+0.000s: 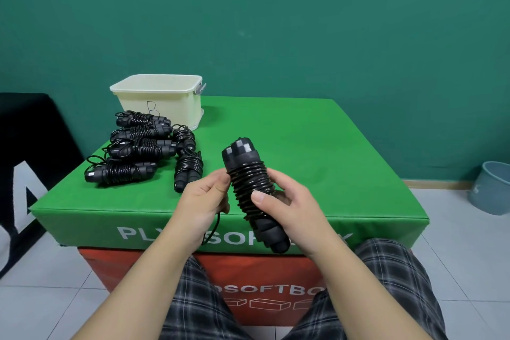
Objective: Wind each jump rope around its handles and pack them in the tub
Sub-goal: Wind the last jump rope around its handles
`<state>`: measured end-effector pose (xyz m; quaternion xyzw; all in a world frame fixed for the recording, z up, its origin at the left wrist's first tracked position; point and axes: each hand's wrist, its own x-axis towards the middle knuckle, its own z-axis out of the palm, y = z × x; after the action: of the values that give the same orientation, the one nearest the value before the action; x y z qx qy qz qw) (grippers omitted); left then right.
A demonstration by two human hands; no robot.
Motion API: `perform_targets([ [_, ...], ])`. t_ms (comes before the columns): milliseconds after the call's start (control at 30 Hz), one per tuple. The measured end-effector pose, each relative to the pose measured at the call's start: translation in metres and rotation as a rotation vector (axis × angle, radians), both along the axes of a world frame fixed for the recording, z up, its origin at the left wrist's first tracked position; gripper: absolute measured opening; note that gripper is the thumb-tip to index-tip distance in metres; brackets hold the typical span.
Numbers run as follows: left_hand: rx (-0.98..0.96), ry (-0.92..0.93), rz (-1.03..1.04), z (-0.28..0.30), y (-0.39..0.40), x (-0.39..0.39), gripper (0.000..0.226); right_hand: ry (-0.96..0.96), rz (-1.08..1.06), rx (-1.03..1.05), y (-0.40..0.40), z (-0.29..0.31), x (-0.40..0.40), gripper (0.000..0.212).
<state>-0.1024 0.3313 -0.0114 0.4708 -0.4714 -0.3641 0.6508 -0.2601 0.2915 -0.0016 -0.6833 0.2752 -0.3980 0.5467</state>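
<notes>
Above green padding (276, 130), right hand (289, 201) grips the wound jump rope (249, 185); left hand (204, 199) pinches its cord.

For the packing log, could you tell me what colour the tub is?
The tub is cream, seen in the head view.

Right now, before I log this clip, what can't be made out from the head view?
- Inside of the cream tub: its near wall hides it, so any contents are unknown.
- Free rope end below the left hand: the hand and forearm cover most of it.
- Lettering on the green box: both hands and the held jump rope, gripped by the right hand, block the middle letters.
- Grey bucket: cut off by the right edge.
</notes>
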Motion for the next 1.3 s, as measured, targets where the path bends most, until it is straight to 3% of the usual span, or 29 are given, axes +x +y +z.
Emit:
perform_targets([
  [200,-0.004,-0.091,0.203,0.010,0.000,-0.001,0.028,-0.032,-0.141,-0.267,0.002,0.003,0.000,0.041],
  [300,-0.008,-0.079,0.293,0.013,-0.001,-0.003,0.024,0.054,-0.215,-0.462,0.002,0.004,0.000,0.033],
  [433,-0.013,-0.167,0.373,0.013,0.000,-0.002,0.039,0.199,-0.286,-0.562,-0.001,-0.003,0.003,0.039],
  [567,0.000,-0.231,0.376,0.008,0.001,-0.002,0.035,0.397,-0.281,-0.523,0.002,-0.001,0.007,0.057],
  [700,0.000,-0.294,0.304,0.011,0.001,-0.011,0.024,0.574,-0.300,-0.543,0.003,-0.007,0.008,0.096],
  [767,-0.008,-0.357,0.241,0.015,0.004,-0.017,0.024,0.586,-0.311,-0.502,0.002,-0.009,0.005,0.096],
  [933,-0.019,-0.467,0.043,0.021,0.009,-0.015,0.033,0.418,-0.296,-0.316,0.002,-0.004,-0.001,0.069],
  [1033,-0.034,-0.511,0.022,0.021,0.009,-0.007,0.031,0.267,-0.261,-0.163,0.002,-0.001,-0.004,0.072],
  [1167,0.063,-0.301,0.101,0.012,0.003,-0.004,0.016,0.118,-0.155,-0.074,0.007,0.002,-0.003,0.069],
  [1300,0.110,-0.202,0.226,0.004,-0.005,-0.001,0.022,-0.010,-0.067,0.003,0.005,0.003,-0.004,0.066],
])
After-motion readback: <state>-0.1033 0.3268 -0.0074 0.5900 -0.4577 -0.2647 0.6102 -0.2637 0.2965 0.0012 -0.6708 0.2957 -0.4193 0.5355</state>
